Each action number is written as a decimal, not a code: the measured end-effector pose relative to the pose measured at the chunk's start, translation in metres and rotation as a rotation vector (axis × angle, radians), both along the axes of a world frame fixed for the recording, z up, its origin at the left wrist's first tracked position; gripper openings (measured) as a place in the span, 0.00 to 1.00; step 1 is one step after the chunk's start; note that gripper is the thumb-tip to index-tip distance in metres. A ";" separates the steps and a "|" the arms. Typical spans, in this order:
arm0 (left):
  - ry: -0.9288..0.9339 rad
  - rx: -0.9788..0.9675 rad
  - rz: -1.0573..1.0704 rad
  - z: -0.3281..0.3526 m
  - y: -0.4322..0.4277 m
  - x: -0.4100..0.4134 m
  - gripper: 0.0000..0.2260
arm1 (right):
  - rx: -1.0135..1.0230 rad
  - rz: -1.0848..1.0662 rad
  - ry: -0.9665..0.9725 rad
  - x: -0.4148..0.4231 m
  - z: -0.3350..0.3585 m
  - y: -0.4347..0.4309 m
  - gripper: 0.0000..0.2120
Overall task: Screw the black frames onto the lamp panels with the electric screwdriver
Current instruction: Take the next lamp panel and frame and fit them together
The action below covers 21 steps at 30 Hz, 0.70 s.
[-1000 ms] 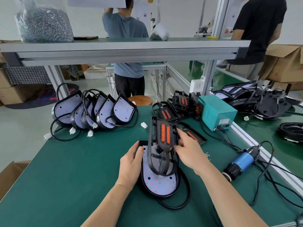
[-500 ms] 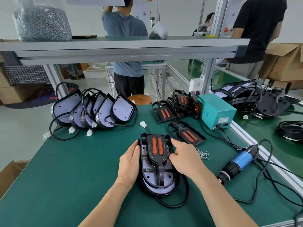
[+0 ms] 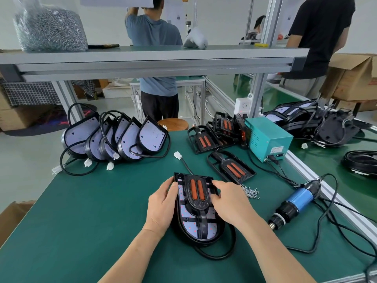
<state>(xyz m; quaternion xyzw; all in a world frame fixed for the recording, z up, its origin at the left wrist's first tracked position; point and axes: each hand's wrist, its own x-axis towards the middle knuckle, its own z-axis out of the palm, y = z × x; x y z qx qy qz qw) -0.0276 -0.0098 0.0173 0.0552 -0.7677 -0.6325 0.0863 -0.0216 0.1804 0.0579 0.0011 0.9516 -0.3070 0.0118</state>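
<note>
Frame of black plastic (image 3: 196, 196), two orange strips side by side in a raised, ribbed arch, laid face-up on a D-shaped lamp panel (image 3: 191, 228) of pale lilac board dotted with small red points, black-rimmed, rounded end toward the viewer. Square end of the frame lined up with the panel's straight far edge; thin black ribs running down over the board. Both resting on the dark green bench mat (image 3: 91, 221), near its front middle, between the two forearms.

Left hand (image 3: 163, 205) curled round the left edge of the black plastic frame, thumb on top near the corner, fingers tucked down the side. Right hand (image 3: 230, 203) gripping the right edge, fingers bent over the rim beside the orange strips (fingertips mostly hidden behind the knuckles).

Thick black cable (image 3: 214, 255) looping out from under the panel's rounded end. White plug (image 3: 177, 155) lying on the mat beyond the frame's far edge.

To the right, well apart from both hands: blue-and-black electric screwdriver (image 3: 295, 203) lying on its side, bit end toward the viewer, cord trailing. Small heap of silver screws (image 3: 250, 192) just beside the right hand. Beyond that, a second black frame (image 3: 231, 168) lying flat, and more frames stacked against a teal metal power box (image 3: 267, 137). At far left, a row of lamp panels (image 3: 122, 137) leaning on one another, cables coiled over them.
</note>
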 end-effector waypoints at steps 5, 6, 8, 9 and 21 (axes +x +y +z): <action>-0.013 -0.022 -0.052 0.003 0.000 0.002 0.31 | 0.026 -0.063 -0.045 -0.003 -0.004 0.007 0.21; -0.006 -0.048 -0.062 0.003 0.000 0.002 0.31 | 0.037 -0.061 -0.058 -0.003 -0.004 0.007 0.18; 0.002 -0.060 -0.057 0.000 -0.001 0.000 0.29 | 0.031 -0.062 -0.063 -0.004 -0.004 0.005 0.12; -0.001 -0.060 -0.050 -0.001 -0.002 -0.001 0.28 | 0.027 -0.068 -0.062 -0.004 -0.004 0.005 0.11; 0.026 0.101 -0.094 -0.007 -0.003 0.001 0.28 | 0.069 -0.214 0.037 -0.010 0.008 0.059 0.05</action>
